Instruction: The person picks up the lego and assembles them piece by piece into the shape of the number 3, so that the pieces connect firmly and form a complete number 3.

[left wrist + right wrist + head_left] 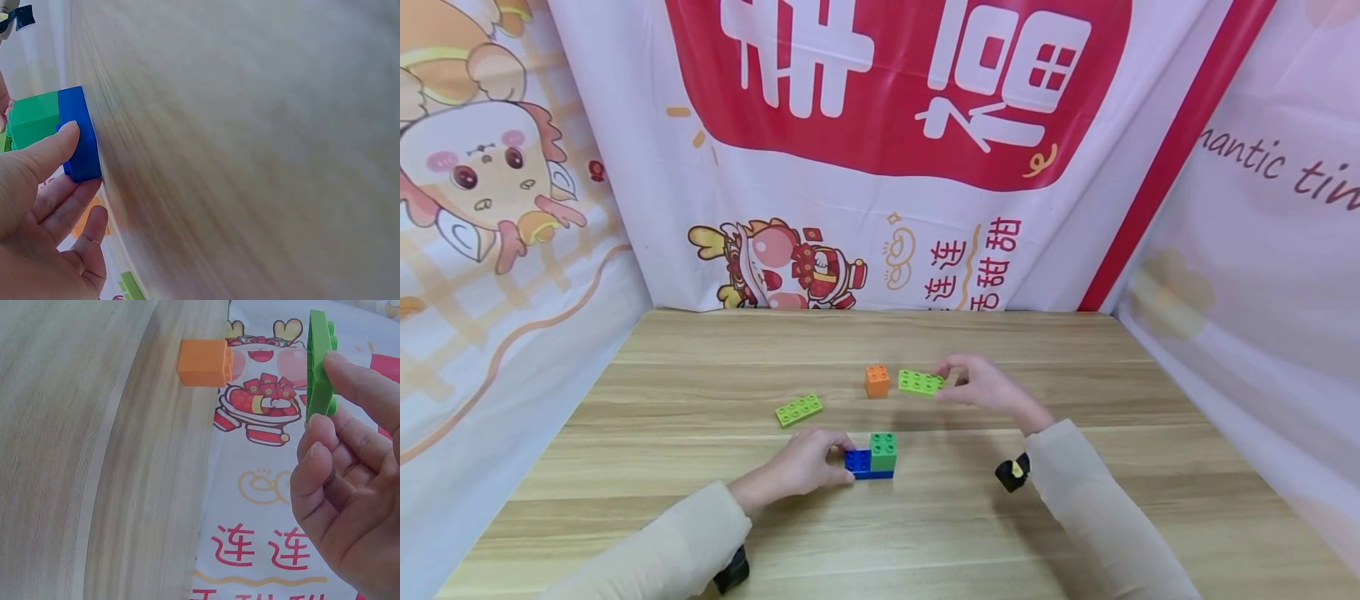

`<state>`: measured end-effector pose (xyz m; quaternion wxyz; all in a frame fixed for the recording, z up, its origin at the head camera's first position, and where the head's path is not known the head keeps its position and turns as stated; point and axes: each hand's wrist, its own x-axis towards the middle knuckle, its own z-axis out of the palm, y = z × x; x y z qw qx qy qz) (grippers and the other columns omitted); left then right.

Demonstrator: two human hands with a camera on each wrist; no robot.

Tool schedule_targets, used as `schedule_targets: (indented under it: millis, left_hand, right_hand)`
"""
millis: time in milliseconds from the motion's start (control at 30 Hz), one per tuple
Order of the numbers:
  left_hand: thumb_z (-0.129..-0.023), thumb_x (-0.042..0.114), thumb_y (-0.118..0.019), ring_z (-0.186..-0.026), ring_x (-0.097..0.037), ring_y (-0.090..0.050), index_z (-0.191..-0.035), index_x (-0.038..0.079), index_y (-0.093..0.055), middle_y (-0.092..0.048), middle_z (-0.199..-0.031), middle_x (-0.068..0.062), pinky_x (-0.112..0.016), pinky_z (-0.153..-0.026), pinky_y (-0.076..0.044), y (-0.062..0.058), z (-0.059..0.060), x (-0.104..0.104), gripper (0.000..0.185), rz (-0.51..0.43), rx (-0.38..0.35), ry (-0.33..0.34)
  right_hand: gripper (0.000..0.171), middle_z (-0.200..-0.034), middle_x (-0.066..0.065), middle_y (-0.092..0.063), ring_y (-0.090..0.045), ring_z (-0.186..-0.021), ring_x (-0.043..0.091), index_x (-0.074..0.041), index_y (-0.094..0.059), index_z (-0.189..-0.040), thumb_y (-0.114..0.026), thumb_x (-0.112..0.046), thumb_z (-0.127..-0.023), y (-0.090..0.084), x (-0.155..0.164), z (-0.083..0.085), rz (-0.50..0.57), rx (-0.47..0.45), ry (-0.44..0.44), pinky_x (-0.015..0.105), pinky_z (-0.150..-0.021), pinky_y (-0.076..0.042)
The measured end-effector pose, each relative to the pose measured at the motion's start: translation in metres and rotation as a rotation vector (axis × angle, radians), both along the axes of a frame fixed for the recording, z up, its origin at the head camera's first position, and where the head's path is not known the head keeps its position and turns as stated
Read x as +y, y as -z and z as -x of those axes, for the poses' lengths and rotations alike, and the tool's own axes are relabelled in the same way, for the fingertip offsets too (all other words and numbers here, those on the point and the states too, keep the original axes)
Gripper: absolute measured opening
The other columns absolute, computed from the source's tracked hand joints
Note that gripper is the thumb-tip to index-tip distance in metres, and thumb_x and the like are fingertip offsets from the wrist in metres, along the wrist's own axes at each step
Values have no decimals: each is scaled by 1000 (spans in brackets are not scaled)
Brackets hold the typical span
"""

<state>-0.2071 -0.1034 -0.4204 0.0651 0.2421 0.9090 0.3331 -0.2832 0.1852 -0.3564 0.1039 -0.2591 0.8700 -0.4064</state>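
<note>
My left hand (808,462) pinches the left end of a flat blue brick (858,461) between thumb and fingers. On that brick's right half stands a green square brick (883,450); the left wrist view shows the blue brick (81,137) and the green one (36,119) joined. My right hand (981,383) pinches a lime-green flat brick (919,382) by its right end. In the right wrist view this lime brick (320,365) is held above the tabletop, between thumb and fingers. Left of it an orange brick (877,382) stands on the table.
Another lime-green flat brick (800,410) lies on the wooden table (715,358), beyond my left hand. Printed cloth (647,167) hangs at the back and both sides. A black strap piece (1013,472) shows below the right sleeve.
</note>
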Motion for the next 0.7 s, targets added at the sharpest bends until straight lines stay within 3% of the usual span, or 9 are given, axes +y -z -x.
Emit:
schedule_targets:
  millis: [133, 367, 700]
  left_hand:
    - [-74, 17, -78, -99, -25, -54, -100, 9, -66, -64, -101, -4, -47, -86, -40, 1, 1, -1, 30, -13, -12, 5]
    - [-74, 16, -78, -101, -26, -54, -100, 9, -66, -63, -103, -6, -47, -87, -40, 0, 1, -1, 29, -32, -26, 10]
    - [-74, 17, -77, -101, -25, -53, -101, 9, -66, -63, -104, -6, -47, -87, -41, -1, 1, -2, 30, -30, -30, 13]
  right_hand:
    - [23, -101, 8, -60, -59, -70, 32, -5, -61, -101, -70, -12, -81, -3, -4, -4, 20, 27, -37, 32, -58, -47]
    - [28, -95, 4, -58, -58, -69, 20, -8, -62, -107, -71, -12, -81, -3, -11, -10, 2, 51, -38, 32, -60, -48]
    - [29, -96, 3, -58, -57, -70, 22, -11, -63, -107, -72, -18, -81, 0, -17, -15, 0, 58, -77, 34, -62, -49]
